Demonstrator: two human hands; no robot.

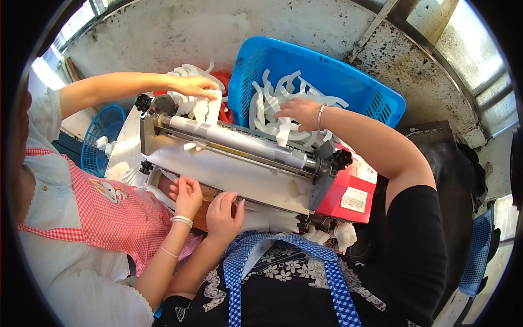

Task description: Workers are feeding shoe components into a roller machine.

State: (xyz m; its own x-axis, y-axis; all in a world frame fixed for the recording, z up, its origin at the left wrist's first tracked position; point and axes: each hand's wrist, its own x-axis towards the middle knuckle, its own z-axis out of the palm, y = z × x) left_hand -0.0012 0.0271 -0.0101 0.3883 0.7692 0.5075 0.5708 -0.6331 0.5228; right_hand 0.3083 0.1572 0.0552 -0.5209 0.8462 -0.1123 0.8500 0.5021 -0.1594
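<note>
My right hand [302, 113], with a bangle on the wrist, reaches over the far side of a red and grey roller machine [347, 191]. Its fingers close at the top of a white dough-like strip [283, 132], which hangs down to the roller [234, 140]; the thumb is hidden. At the machine's near edge, my left hand [222, 218] is half curled with its fingers apart and nothing visible in it. More white strips [261, 109] lie tangled in a blue basket [321, 60] behind the machine. A short white piece [194, 146] rests at the roller's near side.
A co-worker in a pink checked apron [131, 201] stands at my left. One of their hands [199, 86] touches a pile of white strips [188, 103]; the other hand [188, 196] is beside my left one. A small blue basket [102, 139] stands at far left.
</note>
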